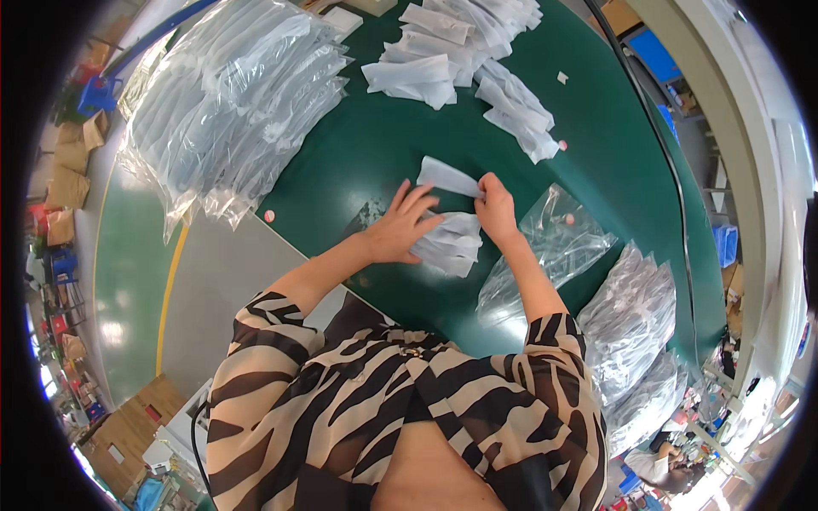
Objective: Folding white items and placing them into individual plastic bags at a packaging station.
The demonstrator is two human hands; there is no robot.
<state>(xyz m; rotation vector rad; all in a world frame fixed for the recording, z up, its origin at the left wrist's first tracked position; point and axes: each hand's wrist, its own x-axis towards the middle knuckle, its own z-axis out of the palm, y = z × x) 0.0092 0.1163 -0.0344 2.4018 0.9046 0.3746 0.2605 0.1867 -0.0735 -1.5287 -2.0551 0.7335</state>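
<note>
My right hand (496, 209) is closed on the right end of a flat, whitish strip, perhaps a folded sleeve (447, 176), held a little above the green table (341, 162). My left hand (399, 230) has its fingers spread, its fingertips close to the strip's left part and to a small stack of similar whitish pieces (453, 245). This stack lies just below the strip, between both hands. Whether the left fingers touch it I cannot tell. Beside my right forearm lies a clear plastic bag (554, 234), flat and crinkled.
A large heap of filled clear bags (234, 94) covers the table's left side. More loose whitish pieces (460, 43) lie at the far side. Filled bags (630, 324) stand at the right near edge. A black cable (660, 136) runs down the right.
</note>
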